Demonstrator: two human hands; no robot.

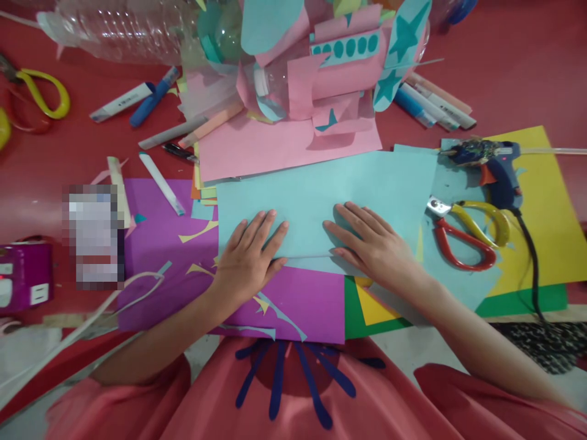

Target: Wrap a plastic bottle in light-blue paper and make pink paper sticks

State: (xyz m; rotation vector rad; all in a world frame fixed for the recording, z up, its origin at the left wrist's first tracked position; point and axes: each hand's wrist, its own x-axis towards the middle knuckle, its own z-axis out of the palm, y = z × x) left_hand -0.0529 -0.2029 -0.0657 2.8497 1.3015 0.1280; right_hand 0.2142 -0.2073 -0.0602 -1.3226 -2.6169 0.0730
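Note:
A light blue sheet of paper (298,189) lies in front of me, with what looks like a folded edge toward my body. My left hand (250,247) rests flat on its left part, fingers spread. On the right part, my right hand (367,235) also lies flat with its fingers stretched out. Neither hand grips anything. Beneath the blue sheet is a purple sheet (312,305) strewn with thin yellow and blue paper scraps. Scissors (468,232) with red and yellow handles lie right of my right hand.
A glue gun (499,171) with a black cord rests on yellow paper (550,214) at the right. Behind stands a plastic bottle model covered in pink paper (343,79). Markers (123,101), a clear bottle (123,30) and a phone (94,238) lie leftward.

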